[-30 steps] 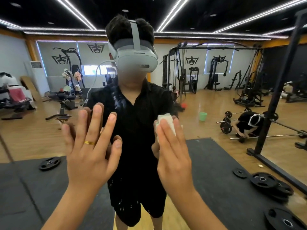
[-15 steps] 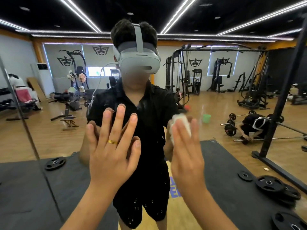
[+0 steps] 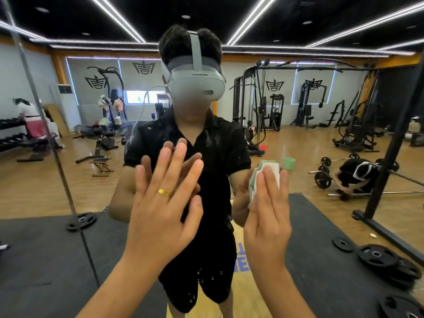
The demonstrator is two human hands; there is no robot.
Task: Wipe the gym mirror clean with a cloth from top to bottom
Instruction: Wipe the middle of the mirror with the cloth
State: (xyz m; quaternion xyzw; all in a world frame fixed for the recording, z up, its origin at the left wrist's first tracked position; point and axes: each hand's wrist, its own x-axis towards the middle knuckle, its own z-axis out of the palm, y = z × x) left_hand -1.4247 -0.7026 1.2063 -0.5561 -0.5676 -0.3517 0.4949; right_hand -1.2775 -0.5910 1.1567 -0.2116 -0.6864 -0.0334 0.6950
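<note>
The gym mirror (image 3: 321,143) fills the whole view and reflects the room and the person wearing the headset. My right hand (image 3: 267,210) presses a folded white and pale green cloth (image 3: 270,167) flat against the glass at chest height, fingers straight. The cloth shows only above my fingertips. My left hand (image 3: 164,203), with a gold ring, lies flat on the mirror to the left of it, fingers spread. Small white specks dot the glass over the reflected black shirt and shorts.
A vertical seam between mirror panels (image 3: 49,138) runs down the left side. The reflection shows weight plates (image 3: 376,254) on a black floor mat, a rack post (image 3: 390,157), a green bucket (image 3: 289,162), gym machines and a crouching person (image 3: 358,173).
Both hands have slid to the right across the glass, and the view has shifted with them. The right hand still presses the cloth, the left stays flat.
</note>
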